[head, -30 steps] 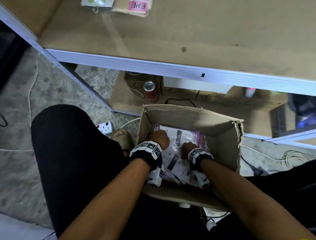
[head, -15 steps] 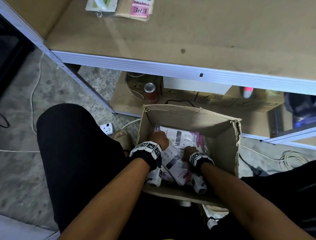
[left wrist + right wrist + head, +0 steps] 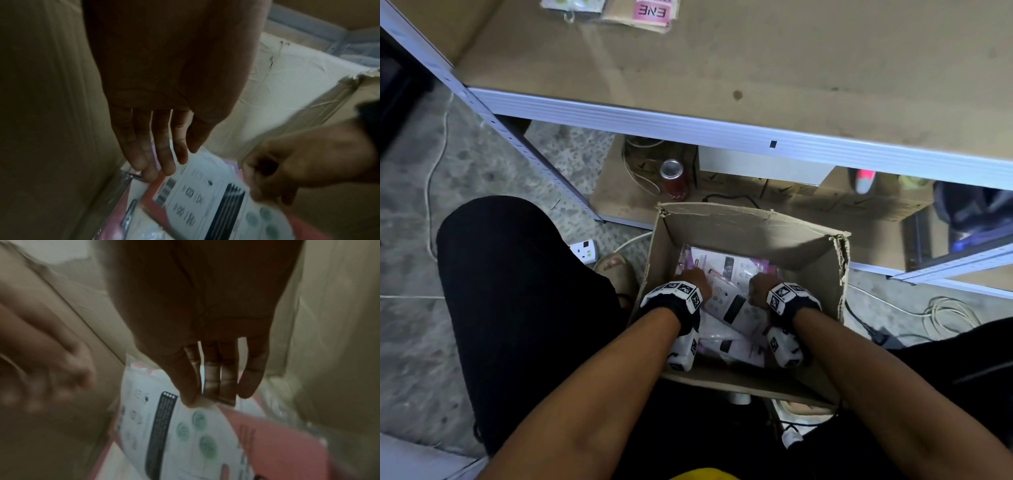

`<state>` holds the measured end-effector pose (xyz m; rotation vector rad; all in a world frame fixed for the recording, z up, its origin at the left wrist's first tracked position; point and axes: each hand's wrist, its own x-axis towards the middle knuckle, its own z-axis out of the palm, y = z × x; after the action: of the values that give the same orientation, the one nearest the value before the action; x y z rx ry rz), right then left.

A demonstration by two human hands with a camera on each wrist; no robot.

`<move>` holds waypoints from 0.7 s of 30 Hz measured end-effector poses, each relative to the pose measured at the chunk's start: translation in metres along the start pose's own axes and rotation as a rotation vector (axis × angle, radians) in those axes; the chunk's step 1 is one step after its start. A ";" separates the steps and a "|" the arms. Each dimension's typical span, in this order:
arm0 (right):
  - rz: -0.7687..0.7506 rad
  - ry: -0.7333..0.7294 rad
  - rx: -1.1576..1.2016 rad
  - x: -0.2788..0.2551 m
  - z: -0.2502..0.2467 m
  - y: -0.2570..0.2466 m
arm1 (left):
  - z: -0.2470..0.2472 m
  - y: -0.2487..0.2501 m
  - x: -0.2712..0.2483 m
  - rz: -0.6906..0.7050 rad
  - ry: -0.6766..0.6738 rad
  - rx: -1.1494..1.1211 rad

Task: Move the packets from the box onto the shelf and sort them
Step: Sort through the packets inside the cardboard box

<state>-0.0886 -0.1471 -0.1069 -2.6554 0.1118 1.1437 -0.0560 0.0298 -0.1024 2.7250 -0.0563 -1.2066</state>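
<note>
Speckled grey floor runs under a metal-framed shelf (image 3: pixel 756 61) whose brown board fills the top of the head view; at its far edge lie two packets already placed, one with a pink label (image 3: pixel 650 12) and a pale one (image 3: pixel 571 5) just left of it. Below the shelf's front rail, an open cardboard box (image 3: pixel 750 229) sits between the person's knees, its right corner torn. A red drink can (image 3: pixel 673 180) stands on the lower board just beyond the box, and a white power socket (image 3: pixel 585 249) lies on the floor left of it.

Inside the box lie the remaining packets (image 3: pixel 726 270), white and pink in clear sleeves, overlapping. Both hands are down in the box. The left hand (image 3: pixel 156 133) has its fingers straight, tips touching the near-left edge of the top packet by the box wall. The right hand (image 3: pixel 216 369) pinches the same packet's opposite edge between thumb and fingers.

The likely risk is the slick sleeves: lifting one packet by its edges could drag the one below, or let it slip back into the box. The torn box corner could also snag a sleeve on the way out, and mixed designs could end up in the wrong group on the shelf.
</note>
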 end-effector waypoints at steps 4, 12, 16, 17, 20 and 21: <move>0.025 0.087 -0.127 -0.011 -0.023 0.004 | 0.015 0.008 0.011 0.076 -0.136 0.029; -0.015 0.310 -0.116 -0.048 -0.068 0.002 | 0.038 0.021 0.030 0.234 -0.083 0.136; -0.040 0.332 -0.010 -0.062 -0.076 0.011 | 0.045 0.020 0.037 0.306 -0.086 0.154; -0.037 0.322 0.019 -0.064 -0.077 0.013 | 0.047 0.019 0.037 0.320 -0.086 0.170; -0.009 0.301 0.096 -0.066 -0.079 0.022 | 0.055 0.018 0.038 0.340 -0.107 0.251; -0.001 0.298 0.124 -0.066 -0.079 0.024 | 0.058 0.019 0.038 0.335 -0.124 0.284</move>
<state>-0.0822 -0.1924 -0.0117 -2.6937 0.2271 0.7086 -0.0721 -0.0001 -0.1657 2.7093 -0.7196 -1.3470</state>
